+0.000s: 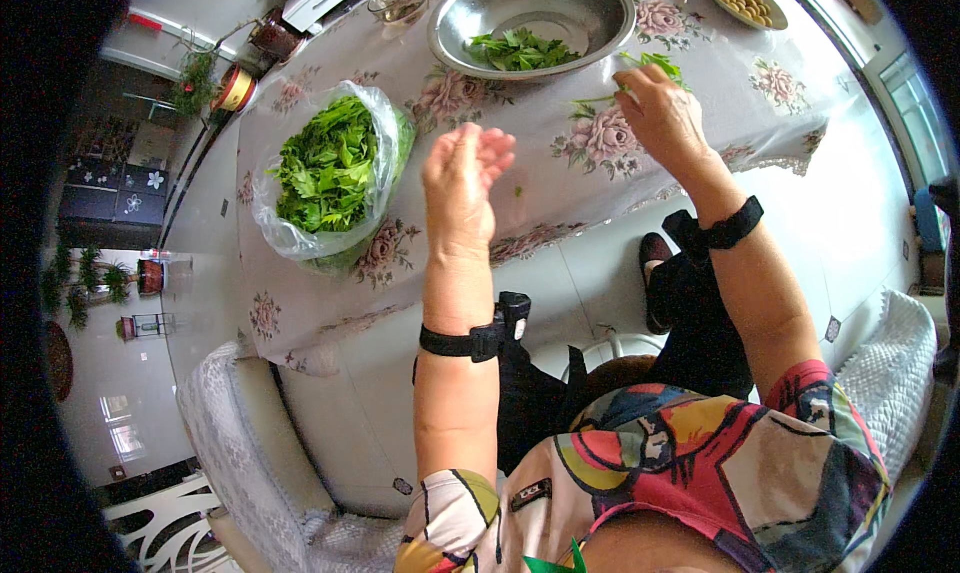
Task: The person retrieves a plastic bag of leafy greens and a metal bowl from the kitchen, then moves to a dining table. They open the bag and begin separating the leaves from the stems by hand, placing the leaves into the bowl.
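Note:
My left hand [466,175] is raised over the flowered tablecloth [525,134], palm turned up and fingers slightly curled, with nothing seen in it. At the right, my right hand [664,111] is at a leafy green sprig [656,64], whose leaves show beyond the fingers; a thin stem [594,100] lies to the left of that hand. Whether the fingers grip the sprig cannot be told. A steel basin [600,44] holds some green leaves [523,49]. Left of my left hand, a clear plastic bag [386,141] stands open, full of leafy greens [326,164].
A glass bowl [399,6] sits behind the bag, left of the basin. A plate [780,21] with small yellowish fruits and a red one is at the far right. Covered chairs [247,423] stand near the table, and potted plants [234,87] stand beyond its left edge.

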Tool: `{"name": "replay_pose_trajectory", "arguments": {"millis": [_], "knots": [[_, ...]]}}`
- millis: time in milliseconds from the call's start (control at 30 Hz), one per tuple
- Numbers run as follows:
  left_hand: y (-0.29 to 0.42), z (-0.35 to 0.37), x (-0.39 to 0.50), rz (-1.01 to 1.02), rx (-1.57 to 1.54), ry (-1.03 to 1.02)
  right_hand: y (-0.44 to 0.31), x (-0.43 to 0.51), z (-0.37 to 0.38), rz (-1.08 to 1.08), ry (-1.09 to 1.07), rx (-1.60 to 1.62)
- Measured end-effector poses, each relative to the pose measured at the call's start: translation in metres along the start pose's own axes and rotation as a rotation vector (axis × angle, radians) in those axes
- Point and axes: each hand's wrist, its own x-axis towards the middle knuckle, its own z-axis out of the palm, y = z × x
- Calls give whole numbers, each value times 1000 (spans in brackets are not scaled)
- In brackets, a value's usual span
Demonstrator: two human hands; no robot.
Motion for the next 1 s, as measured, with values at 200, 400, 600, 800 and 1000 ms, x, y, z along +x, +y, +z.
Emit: {"name": "replay_pose_trajectory", "arguments": {"millis": [200,400,600,800,1000], "knots": [[28,-17,-4,213,78,213,-15,-6,8,-1,110,134],[39,-28,-15,339,218,210,-43,-17,18,-115,-56,161],[52,-48,-16,459,398,323,-39,-8,9,70,-97,140],[71,-87,1,615,539,519,-52,-9,12,-65,52,280],[100,-95,57,793,1259,504,-72,-5,16,-235,55,382]]}}
